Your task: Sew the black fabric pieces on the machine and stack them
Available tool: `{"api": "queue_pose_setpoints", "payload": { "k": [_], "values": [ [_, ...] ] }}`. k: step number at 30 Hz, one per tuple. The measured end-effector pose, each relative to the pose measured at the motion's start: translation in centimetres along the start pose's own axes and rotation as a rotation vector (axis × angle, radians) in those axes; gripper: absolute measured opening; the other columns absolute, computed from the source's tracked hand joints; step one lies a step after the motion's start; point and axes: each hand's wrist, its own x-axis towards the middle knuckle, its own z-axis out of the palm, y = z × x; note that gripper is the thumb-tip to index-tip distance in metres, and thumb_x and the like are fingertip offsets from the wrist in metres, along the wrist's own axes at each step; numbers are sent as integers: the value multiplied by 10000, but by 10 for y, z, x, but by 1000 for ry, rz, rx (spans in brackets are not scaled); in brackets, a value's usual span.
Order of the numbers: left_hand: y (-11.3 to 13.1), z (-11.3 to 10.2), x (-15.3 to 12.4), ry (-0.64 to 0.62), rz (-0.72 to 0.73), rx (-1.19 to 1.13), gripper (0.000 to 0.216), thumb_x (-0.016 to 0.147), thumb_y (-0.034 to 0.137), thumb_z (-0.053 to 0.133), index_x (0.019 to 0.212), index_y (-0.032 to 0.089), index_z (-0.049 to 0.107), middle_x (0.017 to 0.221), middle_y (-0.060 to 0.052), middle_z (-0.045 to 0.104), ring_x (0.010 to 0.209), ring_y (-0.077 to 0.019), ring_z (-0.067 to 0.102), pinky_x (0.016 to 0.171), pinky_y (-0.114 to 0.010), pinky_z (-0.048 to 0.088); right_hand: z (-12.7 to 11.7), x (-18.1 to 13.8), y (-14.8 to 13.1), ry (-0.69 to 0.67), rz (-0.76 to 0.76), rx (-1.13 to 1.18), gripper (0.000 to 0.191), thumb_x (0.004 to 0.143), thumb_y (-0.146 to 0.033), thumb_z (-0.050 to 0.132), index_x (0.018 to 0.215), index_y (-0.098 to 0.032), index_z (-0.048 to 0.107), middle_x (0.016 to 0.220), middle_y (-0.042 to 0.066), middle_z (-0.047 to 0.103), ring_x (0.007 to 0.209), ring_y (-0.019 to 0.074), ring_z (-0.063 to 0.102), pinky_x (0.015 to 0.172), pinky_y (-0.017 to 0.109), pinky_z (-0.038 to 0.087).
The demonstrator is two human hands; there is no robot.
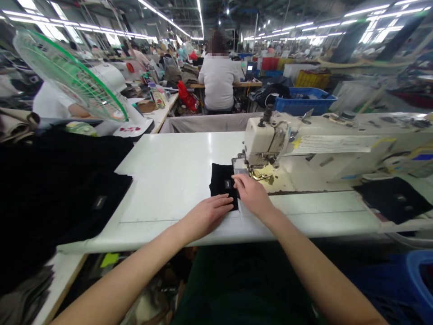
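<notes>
Hands: 2, both bare, both on the same work.
Left hand (207, 214): flat, palm down, fingers straight and close together, tips resting on the lower edge of the black piece (220, 182). Nothing gripped.
Right hand (253, 195): flat, fingers stretched toward 10 o'clock, tips on the right edge of the piece beside its label (228, 184). Nothing gripped. The hands lie near each other, not touching.

Black piece: 1, small, lying flat on the white table (169, 171), just at 9 o'clock of the machine's needle area. Labels on it: 1, small and grey.

Sewing machine (270, 142): 1, cream, head at 1 o'clock from the right hand, body running off toward 3 o'clock.

Black pile (50, 189): 1, large, at 9 o'clock, hanging over the table's left end. Tags seen on it: 1 (99, 201).
Further black piece (394, 198): 1, at 3 o'clock, beyond the machine base.
Fan (67, 72): 1, green-rimmed, at 10 o'clock.
Blue bins: 2, one (304, 103) at 1 o'clock behind the machine, one (419, 280) at 4 o'clock, low.
Seated person (219, 80): 1, back turned, at 12 o'clock, well apart. Others farther off, too blurred to count.
</notes>
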Motion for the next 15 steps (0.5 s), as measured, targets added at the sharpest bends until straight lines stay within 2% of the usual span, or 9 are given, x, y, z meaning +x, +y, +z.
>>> {"api": "queue_pose_setpoints", "payload": {
  "k": [4,7,9,15],
  "values": [
    [3,-2,-12,-1,-15,-41,338,1014,150,428,1283,147,634,1388,-142,607,1336,-246,542,1084,-454,511,12,54,-15,-117,-15,10,299,1058,-224,387,1207,-198,645,1297,74,638,1167,169,608,989,289,455],
    [5,-3,-22,-9,-22,-51,345,1015,151,426,1297,158,624,1396,-136,602,1341,-241,538,1085,-458,509,25,90,-16,-218,15,-25,245,1015,-290,536,1205,-174,638,1309,94,612,1146,217,611,988,399,489],
    [5,-4,-28,-11,-21,-38,348,1015,148,423,1302,157,620,1400,-136,599,1344,-242,534,1088,-457,507,31,110,-17,-280,46,-54,304,976,-348,618,1216,-161,623,1284,97,613,1113,238,621,953,457,520],
    [1,1,-38,32,-20,20,303,1013,153,433,1231,119,642,1343,-157,626,1299,-255,569,1055,-442,535,31,145,-26,-514,69,-79,306,971,-365,635,1191,-153,628,1172,76,650,984,208,659,843,401,574]
  ]
}}
